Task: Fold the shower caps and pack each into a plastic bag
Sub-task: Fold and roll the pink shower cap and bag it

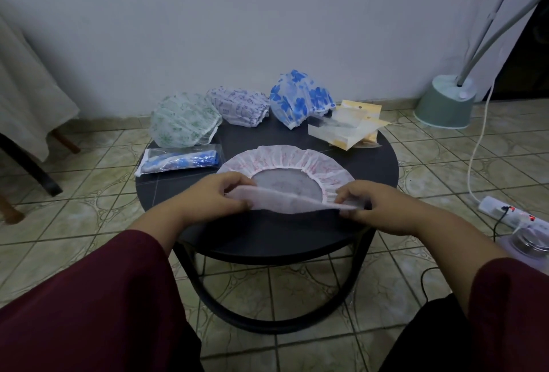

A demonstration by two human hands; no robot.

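Note:
A pink-patterned shower cap (285, 161) lies spread open on the round black table (267, 232), its elastic opening facing up. My left hand (217, 196) pinches the cap's near edge on the left, and my right hand (365, 202) pinches it on the right; the near edge is lifted and turned over toward the middle. Behind lie a green-flowered cap (181, 122), a purple-patterned cap (237, 106) and a blue-flowered cap (300, 98). A clear plastic bag holding a folded blue cap (178, 161) rests at the left. A stack of empty plastic bags (344, 128) sits at the right.
Tiled floor surrounds the table. A green lamp base (445, 104) with white poles stands at the back right. A white power strip (511, 211) with cables lies on the floor to the right. A cloth-covered piece of furniture (26, 89) is at the left.

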